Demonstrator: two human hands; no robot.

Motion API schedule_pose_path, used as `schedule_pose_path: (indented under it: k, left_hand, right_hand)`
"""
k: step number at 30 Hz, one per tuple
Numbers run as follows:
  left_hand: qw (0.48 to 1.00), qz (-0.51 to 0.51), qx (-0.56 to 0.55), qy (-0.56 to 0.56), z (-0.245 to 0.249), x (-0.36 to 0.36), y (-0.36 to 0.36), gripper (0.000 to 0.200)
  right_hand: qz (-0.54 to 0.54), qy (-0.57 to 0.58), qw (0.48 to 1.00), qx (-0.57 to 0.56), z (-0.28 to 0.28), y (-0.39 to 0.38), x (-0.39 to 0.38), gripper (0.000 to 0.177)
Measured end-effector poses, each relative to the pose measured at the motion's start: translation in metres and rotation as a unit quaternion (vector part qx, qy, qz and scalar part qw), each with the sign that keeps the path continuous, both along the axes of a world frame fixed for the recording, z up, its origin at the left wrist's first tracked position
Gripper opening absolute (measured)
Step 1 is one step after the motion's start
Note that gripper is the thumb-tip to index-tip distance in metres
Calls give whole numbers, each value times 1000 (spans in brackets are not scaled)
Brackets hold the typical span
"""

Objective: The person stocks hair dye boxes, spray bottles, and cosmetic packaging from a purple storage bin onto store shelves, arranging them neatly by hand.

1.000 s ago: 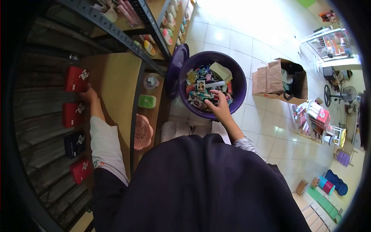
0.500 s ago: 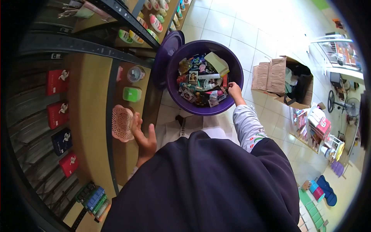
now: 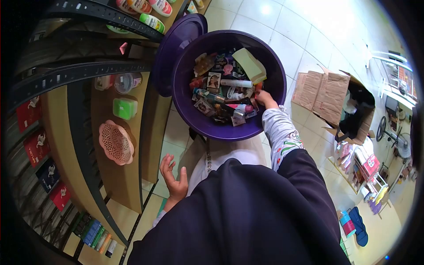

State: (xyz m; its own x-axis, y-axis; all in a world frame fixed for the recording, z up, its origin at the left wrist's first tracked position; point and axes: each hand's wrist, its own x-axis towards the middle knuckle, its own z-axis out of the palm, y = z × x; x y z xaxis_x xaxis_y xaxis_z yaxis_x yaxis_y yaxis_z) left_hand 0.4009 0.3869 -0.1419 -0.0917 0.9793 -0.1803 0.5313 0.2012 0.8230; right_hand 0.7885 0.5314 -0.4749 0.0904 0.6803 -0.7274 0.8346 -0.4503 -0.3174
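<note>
A large round purple tub [image 3: 185, 112] stands on the floor before me, holding a jumble of small packaged goods. Inside it are a pale yellow box [image 3: 248, 66], a white tube [image 3: 236, 83], a card with a portrait [image 3: 213, 81] and a pink-capped item [image 3: 247, 108]. My right hand [image 3: 266, 99] reaches over the tub's right side, fingers closed low among the goods beside a red-orange item [image 3: 259, 86]; what they grip is hidden. My left hand [image 3: 175, 180] hangs open with fingers apart, holding nothing, to the right of a pink perforated basket [image 3: 116, 142] on the shelf.
A purple lid [image 3: 179, 53] leans between tub and shelving. Green-lidded [image 3: 125, 108] and clear containers [image 3: 126, 83] sit on the shelf, with bottles [image 3: 152, 23] above. Dark metal shelf posts [image 3: 84, 70] run along my left. An opened cardboard box [image 3: 329, 95] stands at right on the tiled floor.
My right hand has gone deeper into the tub from its right rim. My left hand has moved away from the pink basket. The view has shifted closer to the tub.
</note>
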Motion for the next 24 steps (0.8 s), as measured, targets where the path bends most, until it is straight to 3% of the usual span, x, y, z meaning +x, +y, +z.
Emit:
schedule_pose_path:
  k: [4,11,17,20,24]
  left_hand:
    - [999,9,-36,-11,-13,2,-6,61]
    - [999,10,-41,-5,-24,4,-12,62]
    - [999,15,-32,-11,-18,8,-12,62]
    - [999,13,-30,-11,-16,10,-12,62]
    - [1000,9,-28,-7,-16,11,-14,62]
  right_hand:
    - [-11,-44,996,-72,-32,-34,-15,39]
    - [113,-74,990,-42,-56,-38,-14,33]
    - [76,-98,992,-23,-2,-18,-17,31]
    - [83,-62,993,-50,8,-11,-14,43]
    - [92,-19,994,-50,7,-12,-10,42]
